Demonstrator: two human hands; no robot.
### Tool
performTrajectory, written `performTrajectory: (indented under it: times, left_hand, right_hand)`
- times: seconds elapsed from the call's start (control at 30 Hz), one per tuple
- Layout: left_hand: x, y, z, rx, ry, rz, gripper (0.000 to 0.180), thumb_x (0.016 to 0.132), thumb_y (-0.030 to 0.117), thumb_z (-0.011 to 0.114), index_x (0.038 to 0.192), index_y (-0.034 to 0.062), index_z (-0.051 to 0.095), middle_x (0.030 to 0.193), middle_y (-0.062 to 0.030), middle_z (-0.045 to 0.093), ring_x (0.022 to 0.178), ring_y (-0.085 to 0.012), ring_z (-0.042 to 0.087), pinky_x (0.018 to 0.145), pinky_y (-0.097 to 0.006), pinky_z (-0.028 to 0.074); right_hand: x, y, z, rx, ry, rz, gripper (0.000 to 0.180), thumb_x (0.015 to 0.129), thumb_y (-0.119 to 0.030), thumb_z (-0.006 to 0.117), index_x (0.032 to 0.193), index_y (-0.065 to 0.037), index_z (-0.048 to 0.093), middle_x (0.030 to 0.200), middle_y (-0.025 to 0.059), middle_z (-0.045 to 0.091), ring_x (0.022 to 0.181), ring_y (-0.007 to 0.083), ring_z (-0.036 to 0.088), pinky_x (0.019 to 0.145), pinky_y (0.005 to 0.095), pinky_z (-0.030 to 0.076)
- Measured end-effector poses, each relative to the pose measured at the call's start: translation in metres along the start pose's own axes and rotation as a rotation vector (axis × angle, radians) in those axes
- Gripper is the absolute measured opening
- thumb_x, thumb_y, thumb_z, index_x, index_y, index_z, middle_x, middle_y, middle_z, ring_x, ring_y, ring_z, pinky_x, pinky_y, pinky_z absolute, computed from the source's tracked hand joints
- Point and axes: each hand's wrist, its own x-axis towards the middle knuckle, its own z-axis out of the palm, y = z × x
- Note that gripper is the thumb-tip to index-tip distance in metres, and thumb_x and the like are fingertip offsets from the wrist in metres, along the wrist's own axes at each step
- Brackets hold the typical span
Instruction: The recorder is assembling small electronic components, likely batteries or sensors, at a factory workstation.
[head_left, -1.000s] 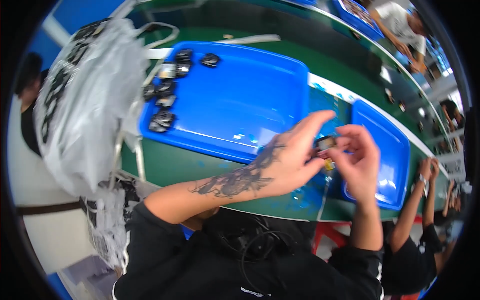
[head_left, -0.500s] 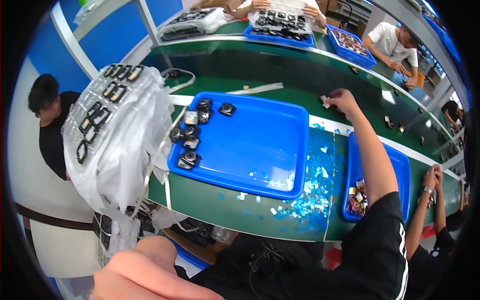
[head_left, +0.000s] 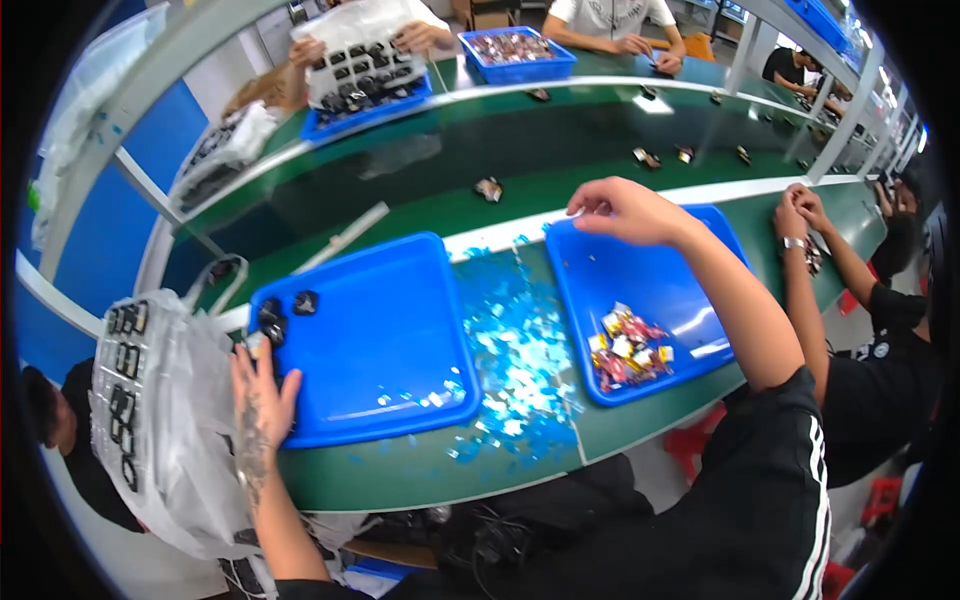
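My left hand (head_left: 262, 395) reaches over the left rim of a blue tray (head_left: 370, 330), fingers spread, with the fingertips by small black camera-like modules (head_left: 271, 320). Its fingers partly hide the modules, and contact with them is unclear. One more black module (head_left: 306, 303) lies a little to the right in the tray. My right hand (head_left: 630, 212) hovers above the far side of a second blue tray (head_left: 700, 345), fingers loosely bent and apart, with nothing visible in them. Small parts in red, white and yellow (head_left: 630, 348) are heaped in that tray.
Blue film scraps (head_left: 525, 350) litter the green bench between the trays. Beyond runs a green belt (head_left: 420, 165) carrying scattered parts, one a small module (head_left: 488, 189). A plastic-wrapped stack of black-part trays (head_left: 170, 420) stands left. Other people work across the belt and right.
My right hand has drawn back from the belt to above the right tray, leaving a small module on the belt. The left hand has come up to the left tray's modules. The view has turned right.
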Motion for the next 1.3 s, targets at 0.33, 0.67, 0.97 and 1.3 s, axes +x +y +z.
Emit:
performTrajectory:
  times: [0.33, 0.67, 0.97, 1.3]
  left_hand:
    - [0.001, 0.087, -0.015, -0.254, -0.240, 0.381, 0.063, 0.093, 0.015, 0.057, 0.150, 0.0122, 0.030, 0.156, -0.0272, 0.017, 0.146, -0.0414, 0.014, 0.118, -0.048, 0.015]
    - [0.008, 0.097, -0.021, -0.163, -0.036, 0.167, 0.056, 0.076, 0.032, 0.078, 0.121, 0.0071, 0.058, 0.119, -0.0162, 0.059, 0.110, -0.0347, 0.057, 0.093, -0.045, 0.046]
    - [0.017, 0.081, -0.039, -1.340, -0.248, 0.068, 0.044, 0.087, 0.002, 0.065, 0.130, -0.0007, 0.055, 0.104, -0.0143, 0.068, 0.085, -0.0206, 0.067, 0.074, -0.031, 0.055]
    - [0.005, 0.211, -0.039, -1.899, -0.797, 0.104, 0.014, 0.096, 0.011, 0.058, 0.107, 0.0058, 0.052, 0.103, -0.0197, 0.067, 0.076, -0.0220, 0.069, 0.064, -0.028, 0.057]
  right_hand:
    - [-0.146, -0.019, 0.023, -0.040, -0.011, 0.189, 0.023, 0.087, -0.011, 0.063, 0.108, -0.004, 0.067, 0.096, 0.0151, 0.066, 0.087, 0.0311, 0.064, 0.081, 0.0373, 0.051]
    - [-0.166, -0.036, 0.045, 0.031, 0.062, 0.119, 0.017, 0.071, 0.003, 0.071, 0.086, -0.001, 0.065, 0.084, 0.0114, 0.059, 0.078, 0.0262, 0.058, 0.070, 0.0344, 0.047]
    - [-0.156, -0.020, 0.054, 0.592, 0.426, 0.146, 0.013, 0.079, 0.004, 0.065, 0.086, -0.001, 0.056, 0.095, 0.0036, 0.050, 0.083, 0.0103, 0.050, 0.075, 0.0220, 0.043]
    - [-0.150, -0.038, 0.048, 0.764, 0.392, 0.291, 0.014, 0.090, 0.000, 0.060, 0.104, 0.000, 0.062, 0.084, -0.0016, 0.057, 0.073, 0.0056, 0.053, 0.065, 0.0219, 0.044]
